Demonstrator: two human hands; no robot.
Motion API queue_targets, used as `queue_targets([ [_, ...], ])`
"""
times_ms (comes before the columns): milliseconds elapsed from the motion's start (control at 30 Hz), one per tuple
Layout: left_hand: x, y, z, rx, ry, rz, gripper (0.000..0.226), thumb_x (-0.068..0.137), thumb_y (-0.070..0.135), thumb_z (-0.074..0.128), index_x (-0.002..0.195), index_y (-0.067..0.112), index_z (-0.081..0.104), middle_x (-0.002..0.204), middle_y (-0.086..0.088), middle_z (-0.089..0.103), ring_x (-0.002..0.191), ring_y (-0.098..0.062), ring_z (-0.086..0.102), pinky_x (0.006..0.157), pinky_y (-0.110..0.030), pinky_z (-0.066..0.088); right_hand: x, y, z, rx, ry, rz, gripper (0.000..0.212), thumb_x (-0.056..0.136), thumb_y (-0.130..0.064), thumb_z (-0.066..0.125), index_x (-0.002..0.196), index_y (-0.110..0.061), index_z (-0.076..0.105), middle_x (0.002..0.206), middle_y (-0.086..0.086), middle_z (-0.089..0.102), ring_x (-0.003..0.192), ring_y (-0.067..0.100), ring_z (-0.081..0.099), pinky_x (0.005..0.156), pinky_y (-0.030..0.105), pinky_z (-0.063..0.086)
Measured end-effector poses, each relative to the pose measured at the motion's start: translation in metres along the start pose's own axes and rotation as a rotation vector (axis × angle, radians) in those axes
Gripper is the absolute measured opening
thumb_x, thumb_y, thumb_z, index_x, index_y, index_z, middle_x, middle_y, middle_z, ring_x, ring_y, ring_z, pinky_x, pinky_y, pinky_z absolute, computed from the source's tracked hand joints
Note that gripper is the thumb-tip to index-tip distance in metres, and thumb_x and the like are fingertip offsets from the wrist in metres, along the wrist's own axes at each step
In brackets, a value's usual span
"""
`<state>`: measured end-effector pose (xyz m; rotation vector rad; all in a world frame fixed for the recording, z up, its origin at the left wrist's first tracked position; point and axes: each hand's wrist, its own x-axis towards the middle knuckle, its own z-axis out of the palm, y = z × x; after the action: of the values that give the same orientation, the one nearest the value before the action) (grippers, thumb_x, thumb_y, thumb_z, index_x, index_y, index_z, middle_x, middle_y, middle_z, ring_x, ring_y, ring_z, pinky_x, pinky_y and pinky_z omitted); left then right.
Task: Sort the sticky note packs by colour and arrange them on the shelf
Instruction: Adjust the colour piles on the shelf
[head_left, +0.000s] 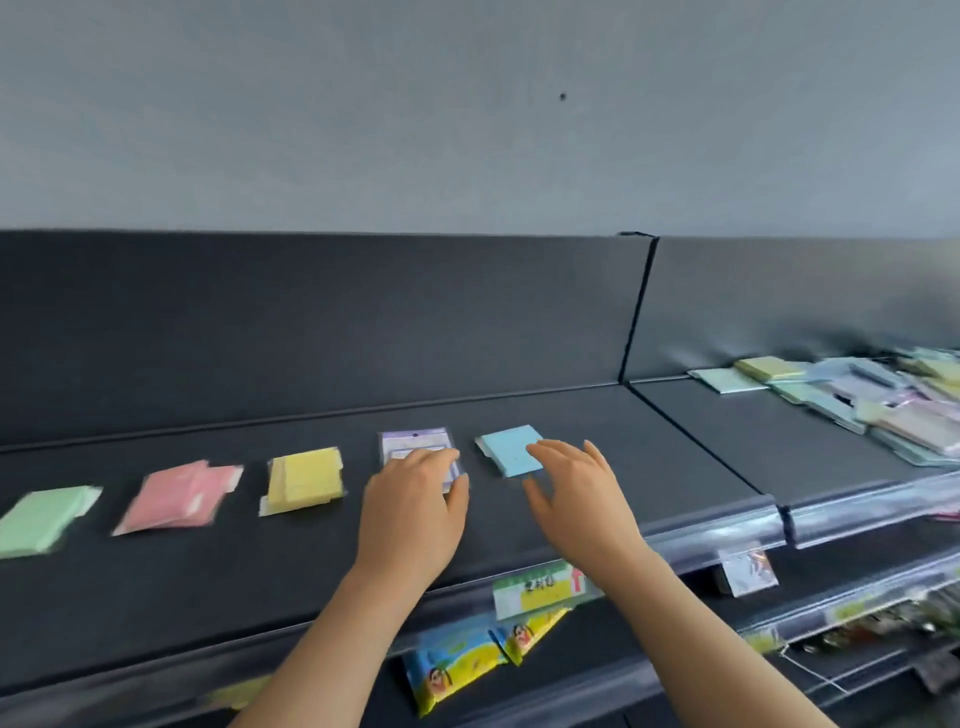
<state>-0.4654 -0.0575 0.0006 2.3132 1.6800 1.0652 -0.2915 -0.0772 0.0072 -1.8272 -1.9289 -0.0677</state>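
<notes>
1. Dark grey shelf (571, 415) under a pale grey wall, with five colour groups laid in a row along it.
2. Purple pack (415, 441) sits mid-row: a lilac pad in clear wrap with a printed label on top.
3. Left of the purple pack come the yellow packs (304, 480), a small overlapping stack; further left the pink packs (176, 496), fanned out; furthest left the green pack (41, 517).
4. Just right of the purple pack lies the blue pack (511, 449), flat and plain.
5. Left hand (415, 512) covers the purple pack's near half, fingers bent onto it and thumb by its near right corner; whether it pinches or only presses, I cannot tell.
6. Right hand (576, 493) has its fingers spread apart and holds nothing, fingertips at the blue pack's near right corner.
7. Far right of the purple pack, past a shelf divider (636, 312), a blurred mixed heap (857, 395) of pastel packs lies unsorted.
</notes>
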Motion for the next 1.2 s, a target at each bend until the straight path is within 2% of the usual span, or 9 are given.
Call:
queue_targets([
  [200,0.018,0.090,0.063,-0.053,-0.027,0.017,0.036,0.097,0.031,0.049,0.130,0.021,0.059,0.129,0.004,0.062,0.114,-0.020,0.055,0.095,-0.033,0.042,-0.017,0.107,-0.044,-0.037,-0.007,0.094,0.044,0.100,-0.027,0.045,0.143,-0.017,0.042,0.146,-0.007,0.044,0.137,0.007,0.036,0.120,0.030,0.005],
  [433,0.042,0.166,0.125,-0.075,-0.111,0.058,0.037,0.098,0.033,0.047,0.132,0.023,0.057,0.124,0.006,0.061,0.110,-0.020,0.055,0.095,-0.033,0.042,-0.027,0.206,-0.074,-0.049,-0.007,0.214,0.042,0.099,-0.026,0.046,0.140,-0.016,0.046,0.143,-0.005,0.048,0.133,0.010,0.041,0.120,0.030,0.007],
  [633,0.071,0.209,0.170,-0.099,-0.169,0.113,0.036,0.098,0.033,0.047,0.132,0.023,0.056,0.120,0.006,0.061,0.105,-0.021,0.055,0.091,-0.034,0.043,-0.014,0.267,-0.085,-0.060,0.004,0.287,0.045,0.099,-0.028,0.046,0.142,-0.018,0.044,0.146,-0.006,0.045,0.136,0.008,0.037,0.120,0.031,0.007],
  [967,0.138,0.259,0.237,-0.111,-0.248,0.162,0.038,0.098,0.034,0.046,0.134,0.023,0.054,0.124,0.004,0.060,0.110,-0.021,0.054,0.092,-0.034,0.044,0.033,0.350,-0.096,-0.083,0.039,0.382,0.045,0.097,-0.031,0.049,0.140,-0.021,0.047,0.145,-0.005,0.047,0.135,0.011,0.039,0.120,0.032,0.011],
  [1200,0.169,0.289,0.292,-0.109,-0.328,0.086,0.041,0.098,0.034,0.046,0.137,0.020,0.051,0.124,0.002,0.058,0.113,-0.021,0.052,0.091,-0.033,0.046,0.063,0.415,-0.099,-0.060,0.020,0.390,0.042,0.097,-0.030,0.047,0.136,-0.015,0.052,0.139,-0.001,0.053,0.129,0.018,0.046,0.116,0.036,0.022],
])
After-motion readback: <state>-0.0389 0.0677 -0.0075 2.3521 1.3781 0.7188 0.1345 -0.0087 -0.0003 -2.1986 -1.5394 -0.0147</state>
